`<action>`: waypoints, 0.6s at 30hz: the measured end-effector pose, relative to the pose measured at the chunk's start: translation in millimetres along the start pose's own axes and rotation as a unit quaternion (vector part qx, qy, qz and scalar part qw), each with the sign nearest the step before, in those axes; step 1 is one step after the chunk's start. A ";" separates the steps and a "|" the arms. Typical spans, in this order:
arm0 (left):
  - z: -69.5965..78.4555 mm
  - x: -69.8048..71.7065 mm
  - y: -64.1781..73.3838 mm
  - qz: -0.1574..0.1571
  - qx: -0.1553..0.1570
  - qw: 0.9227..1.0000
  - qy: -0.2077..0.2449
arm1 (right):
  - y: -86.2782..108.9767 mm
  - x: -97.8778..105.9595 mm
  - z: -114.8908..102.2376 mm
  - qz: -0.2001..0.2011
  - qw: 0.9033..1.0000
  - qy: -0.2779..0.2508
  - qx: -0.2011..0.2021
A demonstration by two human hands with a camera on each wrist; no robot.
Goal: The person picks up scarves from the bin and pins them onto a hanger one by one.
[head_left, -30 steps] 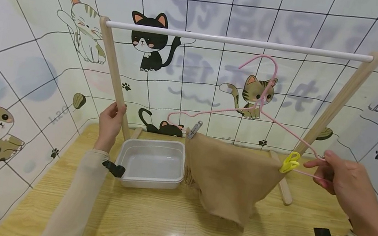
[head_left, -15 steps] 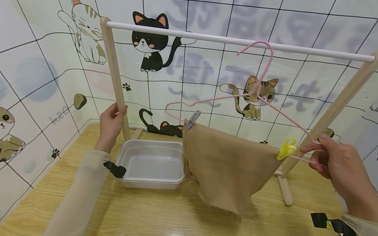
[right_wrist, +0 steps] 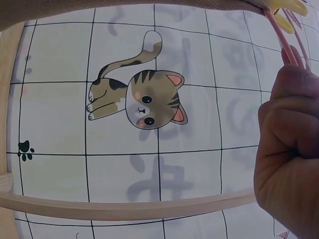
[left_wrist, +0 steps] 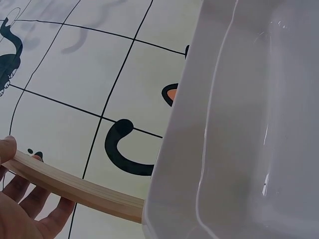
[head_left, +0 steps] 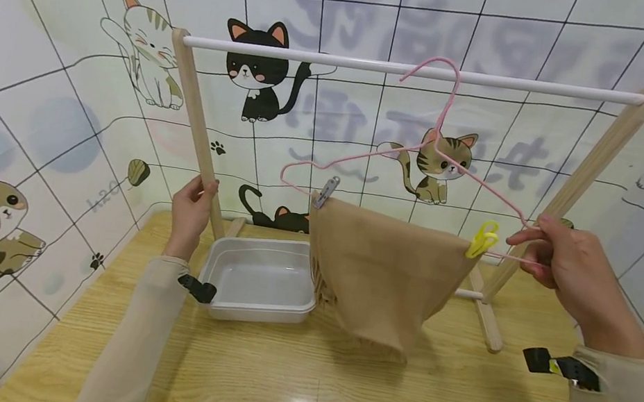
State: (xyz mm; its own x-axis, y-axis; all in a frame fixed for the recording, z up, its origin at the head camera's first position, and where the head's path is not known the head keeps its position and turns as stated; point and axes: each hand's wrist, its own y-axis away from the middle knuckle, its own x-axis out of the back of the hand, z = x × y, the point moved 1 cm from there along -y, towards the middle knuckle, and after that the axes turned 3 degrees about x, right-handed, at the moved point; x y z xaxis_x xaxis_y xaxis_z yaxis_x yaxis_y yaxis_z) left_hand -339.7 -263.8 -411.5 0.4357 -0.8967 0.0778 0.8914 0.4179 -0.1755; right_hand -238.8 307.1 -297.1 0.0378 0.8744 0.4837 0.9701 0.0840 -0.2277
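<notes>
In the head view my left hand (head_left: 190, 217) holds the left wooden post (head_left: 196, 111) of a clothes rack, fingers around it in the left wrist view. My right hand (head_left: 575, 280) grips the right end of a pink wire hanger (head_left: 451, 98). From the hanger hangs a tan cloth (head_left: 384, 267) with fringed edges. A grey clothespin (head_left: 327, 192) pins its left corner, a yellow clothespin (head_left: 483, 239) its right one. The hanger's hook overlaps the rack's white rail (head_left: 319, 58), its curved top just above it. The right wrist view shows curled fingers at the pink wire (right_wrist: 281, 37).
A white plastic basin (head_left: 256, 314) stands on the wooden table (head_left: 243, 378), left of the cloth and beside the left post. The right wooden post (head_left: 594, 160) rises behind my right hand from a foot (head_left: 487, 318). A cat-print backdrop encloses the table.
My right hand has raised the hanger and cloth and shifted them slightly left, so the hook has gone from below the rail to its height. My left hand stays on the post.
</notes>
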 end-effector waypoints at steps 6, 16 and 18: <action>1.2 -0.4 0.1 0.002 0.001 1.000 -0.005 | -6.6 0.5 -5.6 -0.007 1.000 -0.017 -0.004; -0.4 -1.0 -1.3 0.001 0.002 1.000 -0.004 | -15.6 -5.6 -4.0 -0.004 0.999 -0.037 -0.008; -0.8 -1.0 -1.2 0.001 0.004 1.000 -0.006 | -17.2 -7.4 -4.7 -0.008 0.998 -0.057 0.000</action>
State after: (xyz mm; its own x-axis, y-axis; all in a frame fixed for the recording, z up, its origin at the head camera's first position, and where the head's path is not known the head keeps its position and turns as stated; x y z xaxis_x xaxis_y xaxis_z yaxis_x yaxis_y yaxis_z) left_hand -341.4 -263.5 -412.2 0.4394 -0.8939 0.0883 0.8911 0.4214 -0.1684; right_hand -254.7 296.9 -292.8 -0.0047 0.9215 0.3882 0.9702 0.0984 -0.2216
